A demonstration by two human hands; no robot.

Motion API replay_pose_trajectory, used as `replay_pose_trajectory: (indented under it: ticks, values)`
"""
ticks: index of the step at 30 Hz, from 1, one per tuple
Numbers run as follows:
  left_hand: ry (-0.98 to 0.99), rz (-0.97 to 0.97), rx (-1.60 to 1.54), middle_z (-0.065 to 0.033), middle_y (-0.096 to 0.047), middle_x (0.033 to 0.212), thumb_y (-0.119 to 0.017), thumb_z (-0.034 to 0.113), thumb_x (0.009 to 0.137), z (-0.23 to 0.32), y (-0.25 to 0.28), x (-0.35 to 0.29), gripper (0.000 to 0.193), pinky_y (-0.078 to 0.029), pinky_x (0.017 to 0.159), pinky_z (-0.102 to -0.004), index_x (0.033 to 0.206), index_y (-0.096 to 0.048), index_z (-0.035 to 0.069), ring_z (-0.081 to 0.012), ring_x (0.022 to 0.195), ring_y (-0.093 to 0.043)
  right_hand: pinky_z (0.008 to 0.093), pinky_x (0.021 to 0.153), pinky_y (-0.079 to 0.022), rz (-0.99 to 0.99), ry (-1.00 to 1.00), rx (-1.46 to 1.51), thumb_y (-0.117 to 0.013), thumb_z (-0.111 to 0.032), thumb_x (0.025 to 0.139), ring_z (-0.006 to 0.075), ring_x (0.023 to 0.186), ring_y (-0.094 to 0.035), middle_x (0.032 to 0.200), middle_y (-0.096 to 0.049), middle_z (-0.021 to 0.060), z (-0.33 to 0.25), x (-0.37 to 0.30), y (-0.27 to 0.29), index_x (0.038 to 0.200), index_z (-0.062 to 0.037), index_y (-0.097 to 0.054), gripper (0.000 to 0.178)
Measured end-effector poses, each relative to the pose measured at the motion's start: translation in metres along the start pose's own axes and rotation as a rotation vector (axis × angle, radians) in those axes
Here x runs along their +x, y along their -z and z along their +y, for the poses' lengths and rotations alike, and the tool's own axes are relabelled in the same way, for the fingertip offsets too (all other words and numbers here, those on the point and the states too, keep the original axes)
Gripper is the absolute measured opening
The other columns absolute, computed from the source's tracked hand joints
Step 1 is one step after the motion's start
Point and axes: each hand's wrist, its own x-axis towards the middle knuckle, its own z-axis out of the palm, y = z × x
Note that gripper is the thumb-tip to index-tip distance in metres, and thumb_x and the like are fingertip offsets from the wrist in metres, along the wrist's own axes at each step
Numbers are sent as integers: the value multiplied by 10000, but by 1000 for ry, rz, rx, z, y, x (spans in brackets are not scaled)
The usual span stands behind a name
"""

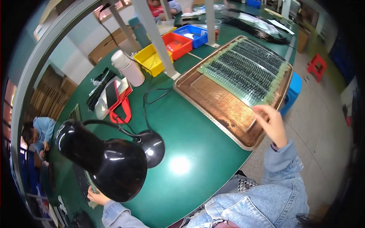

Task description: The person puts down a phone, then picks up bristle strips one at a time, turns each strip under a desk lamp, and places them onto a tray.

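A copper-coloured metal tray (213, 99) lies at the right side of the table, and rows of green circuit board strips with dark parts (245, 68) fill its far portion. My right hand (272, 123) is over the tray's near right part, close to the nearest strip. Its fingers are bent and slightly apart, with nothing visible between them. At the lower left, my left hand (98, 196) grips the end of a green circuit board strip (91, 185). The black desk lamp (119, 171) hides part of that strip and hand.
Yellow (150, 60), red (178, 45) and blue bins (194, 35) stand at the back beside metal posts. A pink bottle (129, 68), a phone (111, 94) and dark wires (99, 89) lie left of them. A co-worker (40, 133) sits far left; a red stool (316, 67) is on the floor.
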Motion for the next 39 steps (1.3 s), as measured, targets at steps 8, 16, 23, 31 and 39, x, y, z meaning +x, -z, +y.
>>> replay_pose_trajectory:
  ticks: [8,16,23,31,39]
  values:
    - [-36,-231,-285,-154,-494,1038,-558,187,762,45,8,-29,307,-405,786,-357,1025,-517,33,-276,924,-488,338,561,-384,188,-109,-511,-682,-173,629,242,606,-495,632,-463,61,39,-3,-6,890,-57,-491,344]
    - [-92,-345,-480,-121,-515,1073,-556,152,767,62,16,-29,322,-436,774,-318,1056,-512,18,-223,917,-523,352,575,-374,129,-301,-354,-694,-145,602,232,633,-486,647,-460,67,38,6,-16,846,-49,-503,325]
    - [-220,-383,-256,-148,-527,1070,-502,171,802,36,4,-36,361,-398,826,-334,1119,-472,2,-250,952,-508,330,531,-372,179,-2,-400,-640,-109,673,233,578,-469,646,-457,99,60,-2,-19,797,11,-512,215]
    - [175,-495,-1050,-115,-569,947,-563,103,746,77,32,-70,341,-409,770,-324,1067,-497,9,-200,854,-532,275,631,-404,-48,-377,96,-572,-130,778,140,714,-525,761,-561,57,52,4,0,842,16,-544,163]
    - [11,-803,-1099,-192,-554,803,-488,172,818,50,26,-153,324,-479,614,-327,1043,-496,-62,-272,670,-559,224,614,-410,-31,-435,752,-520,-132,806,121,678,-515,782,-558,73,-4,-14,8,956,52,-479,241]
